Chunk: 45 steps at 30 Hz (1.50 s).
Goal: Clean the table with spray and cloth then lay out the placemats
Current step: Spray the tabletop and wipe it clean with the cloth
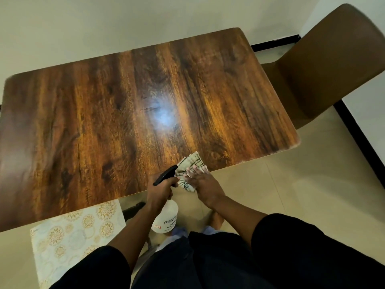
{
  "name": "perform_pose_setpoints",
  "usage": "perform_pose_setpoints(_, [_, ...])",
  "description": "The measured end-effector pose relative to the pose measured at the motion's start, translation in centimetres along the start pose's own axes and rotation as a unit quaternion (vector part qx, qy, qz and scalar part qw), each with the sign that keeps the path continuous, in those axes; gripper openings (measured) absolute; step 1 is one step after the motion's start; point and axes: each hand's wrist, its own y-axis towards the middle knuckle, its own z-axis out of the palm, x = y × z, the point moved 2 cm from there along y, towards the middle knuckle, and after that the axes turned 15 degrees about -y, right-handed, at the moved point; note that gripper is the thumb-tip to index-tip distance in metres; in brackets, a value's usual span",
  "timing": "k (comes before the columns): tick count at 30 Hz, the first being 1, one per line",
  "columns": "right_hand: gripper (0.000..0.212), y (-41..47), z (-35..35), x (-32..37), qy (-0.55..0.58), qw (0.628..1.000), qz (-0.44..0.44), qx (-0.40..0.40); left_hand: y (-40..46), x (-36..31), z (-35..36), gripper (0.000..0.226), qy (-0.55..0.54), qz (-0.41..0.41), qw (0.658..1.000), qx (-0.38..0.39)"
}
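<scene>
A dark wooden table [104, 122] fills the view. At its near edge my left hand [159, 190] grips the neck of a white spray bottle [166, 217] with a black trigger head, the bottle hanging below the table edge. Just to the right, my right hand [203, 184] lies with straight fingers on a checked beige cloth [191, 161] and presses it onto the table's near edge. White placemats with gold floral circles [75, 232] lie below the table edge at the lower left.
A brown chair [333, 65] stands at the table's right end. Cream walls run behind the table, with a black skirting along the right wall. A beige tiled floor [291, 195] lies to the right.
</scene>
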Motion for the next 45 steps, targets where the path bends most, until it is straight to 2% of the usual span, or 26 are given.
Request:
perform_pose_setpoints(3, [0.066, -0.9, 0.1, -2.3, 0.004, 0.999, -0.043, -0.006, -0.2, -0.2, 1.6, 0.009, -0.006, -0.008, 1.0, -0.004])
perform_pose_setpoints(5, [0.068, -2.1, 0.0, -4.5, 0.004, 0.999, -0.034, -0.034, -0.2, -0.4, 2.8, 0.009, -0.009, -0.005, 1.0, -0.003])
perform_pose_setpoints(9, [0.073, -5.5, -0.6, -9.2, 0.023, 0.994, 0.052, -0.098, -0.3, -0.9, 5.3, 0.011, -0.013, 0.008, 1.0, 0.01])
perform_pose_setpoints(12, [0.075, -7.9, -1.4, -13.0, 0.025, 0.988, 0.115, -0.098, 0.0, -1.2, 7.0, 0.017, -0.002, 0.009, 1.0, 0.014])
perform_pose_setpoints(16, [0.08, -10.8, -1.9, -18.6, 0.055, 0.974, 0.204, -0.085, 0.3, -1.7, 9.4, 0.01, 0.01, 0.007, 1.0, 0.021])
perform_pose_setpoints(23, [0.056, -12.2, -3.6, -24.7, 0.126, 0.931, 0.335, -0.077, 0.6, -3.7, 13.5, 0.022, 0.031, 0.011, 0.997, 0.072])
perform_pose_setpoints(27, [0.06, -11.4, -3.3, -23.6, 0.158, 0.904, 0.386, -0.092, 1.4, -4.2, 15.2, 0.026, 0.049, 0.0, 0.993, 0.106])
perform_pose_setpoints(29, [0.061, -10.9, -3.0, -21.9, 0.151, 0.897, 0.403, -0.099, 2.1, -4.3, 16.1, 0.02, 0.057, -0.021, 0.991, 0.119])
perform_pose_setpoints(33, [0.067, -9.5, -2.4, -17.9, 0.125, 0.922, 0.356, -0.086, 3.6, -4.5, 18.2, 0.026, 0.069, -0.035, 0.984, 0.162])
perform_pose_setpoints(36, [0.071, -8.2, -1.9, -15.3, 0.116, 0.942, 0.31, -0.063, 4.5, -4.7, 19.7, 0.021, 0.062, -0.032, 0.98, 0.188])
perform_pose_setpoints(40, [0.068, -7.8, -2.7, -14.5, 0.081, 0.955, 0.283, -0.041, 5.5, -4.5, 21.1, 0.021, 0.079, -0.057, 0.972, 0.215])
perform_pose_setpoints(43, [0.069, -8.3, -3.2, -14.7, 0.079, 0.939, 0.328, -0.064, 6.2, -4.7, 21.7, 0.014, 0.094, -0.064, 0.966, 0.231])
perform_pose_setpoints(45, [0.07, -8.9, -3.0, -15.4, 0.099, 0.902, 0.408, -0.104, 6.5, -5.0, 22.1, 0.015, 0.091, -0.067, 0.961, 0.253])
